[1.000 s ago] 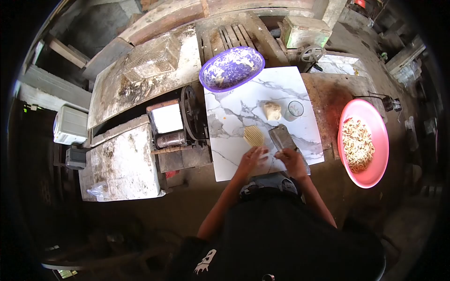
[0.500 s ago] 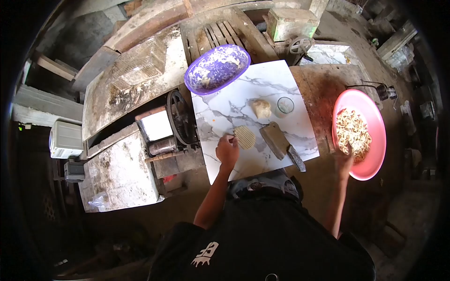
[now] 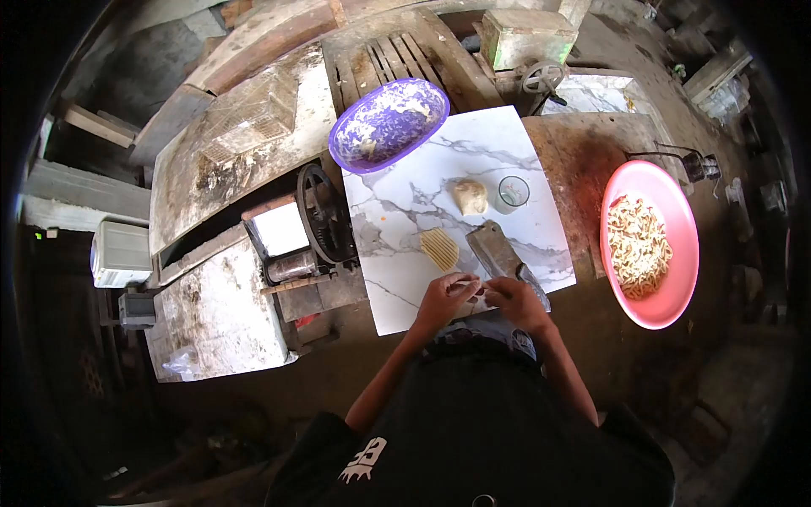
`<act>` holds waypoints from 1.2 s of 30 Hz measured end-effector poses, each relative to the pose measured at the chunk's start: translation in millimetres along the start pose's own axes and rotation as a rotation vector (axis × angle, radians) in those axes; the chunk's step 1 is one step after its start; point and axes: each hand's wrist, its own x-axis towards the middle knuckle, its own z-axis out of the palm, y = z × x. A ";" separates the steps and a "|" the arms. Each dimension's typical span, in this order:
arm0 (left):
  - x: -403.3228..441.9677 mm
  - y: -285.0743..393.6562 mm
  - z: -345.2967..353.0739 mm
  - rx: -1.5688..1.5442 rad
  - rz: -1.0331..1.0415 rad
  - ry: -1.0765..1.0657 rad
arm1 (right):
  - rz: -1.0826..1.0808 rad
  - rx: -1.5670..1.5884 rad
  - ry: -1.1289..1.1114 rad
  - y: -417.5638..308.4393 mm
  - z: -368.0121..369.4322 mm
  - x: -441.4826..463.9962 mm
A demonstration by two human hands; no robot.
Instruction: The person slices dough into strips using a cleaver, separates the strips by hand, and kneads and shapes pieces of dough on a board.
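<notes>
Right grip (image 3: 517, 302) near cleaver (image 3: 492, 245); pink basin (image 3: 683, 241) holds twists (image 3: 638, 249).

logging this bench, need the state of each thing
left hand: fingers bent, grip unclear
right hand: fingers bent, grip unclear
ridged piece: lying flat
cleaver: lying flat, partly hidden
pale lump: in one piece
glass: upright, fill unclear
purple basin: smeared with pale residue
pink basin: partly filled with curled pieces
</notes>
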 end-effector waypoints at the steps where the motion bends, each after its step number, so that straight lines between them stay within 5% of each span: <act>1: 1.5 -4.3 -0.6 -0.097 -0.042 0.002 | 0.085 -0.075 0.008 15.7 -12.1 -3.7; 2: 2.6 -8.5 -6.1 -0.096 -0.047 -0.001 | -0.048 0.161 0.031 35.8 -28.0 -14.3; 3: 5.1 -12.2 -16.9 0.239 0.013 0.132 | -0.184 0.396 0.055 54.7 -47.5 -26.1; 4: 8.1 -16.4 -27.4 0.574 0.076 0.264 | -0.223 0.461 0.287 61.5 -66.6 -37.3; 5: 11.1 -24.3 -36.9 0.575 0.073 0.261 | -0.260 0.521 0.519 67.8 -87.2 -50.0; 8: 17.8 -36.8 -55.8 0.844 0.157 0.343 | -0.048 -0.515 1.233 74.7 -145.7 -78.4; 9: 20.7 -36.5 -55.9 0.844 0.155 0.340 | 0.141 -0.938 1.267 57.5 -152.2 -90.9; 11: 26.3 -35.9 -54.8 0.914 0.251 0.260 | -0.028 -0.846 1.293 96.2 -180.1 -99.8; 14: 31.9 -33.4 -49.9 1.035 0.234 0.233 | 0.084 -0.755 1.254 82.3 -171.5 -90.0; 19: 35.3 -45.1 -51.6 1.056 0.331 0.242 | -0.121 -0.352 1.130 49.8 -118.3 -50.2; 24: 28.6 -54.9 -53.4 1.116 0.440 0.246 | -0.210 -0.586 1.017 -8.1 -66.2 -23.2; 27: 30.1 -65.5 -53.9 1.121 0.510 0.311 | -0.240 -0.315 0.874 -22.7 -43.2 -12.8; 36: 28.4 -32.8 -49.9 0.833 0.527 0.475 | -0.270 -0.243 0.363 -19.0 7.9 17.1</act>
